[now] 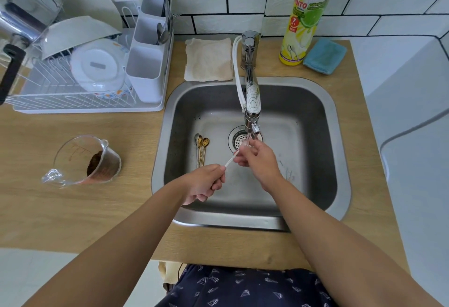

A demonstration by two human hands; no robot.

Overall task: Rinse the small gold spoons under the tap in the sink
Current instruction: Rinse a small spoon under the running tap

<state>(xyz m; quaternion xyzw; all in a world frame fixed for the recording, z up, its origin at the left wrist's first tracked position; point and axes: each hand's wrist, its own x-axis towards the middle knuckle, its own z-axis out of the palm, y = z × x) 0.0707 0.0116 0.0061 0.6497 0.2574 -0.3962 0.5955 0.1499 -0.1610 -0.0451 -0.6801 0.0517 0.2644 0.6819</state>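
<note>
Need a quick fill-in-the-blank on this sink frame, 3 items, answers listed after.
1. The left hand pinches a thin white utensil whose far end is under the ____.
2. The gold spoons lie on the sink floor, to the ____ of the drain.
3. The yellow dish soap bottle stands beside a ____ sponge.

Answers: tap; left; blue

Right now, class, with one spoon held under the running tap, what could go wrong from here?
1. The spoon looks white and blurred; the left hand pinches only its handle end while the right hand rubs the bowl, so a wet grip could let it slip toward the drain.
2. The gold spoons lie at the sink's left side, away from the stream, and could be forgotten.
</note>
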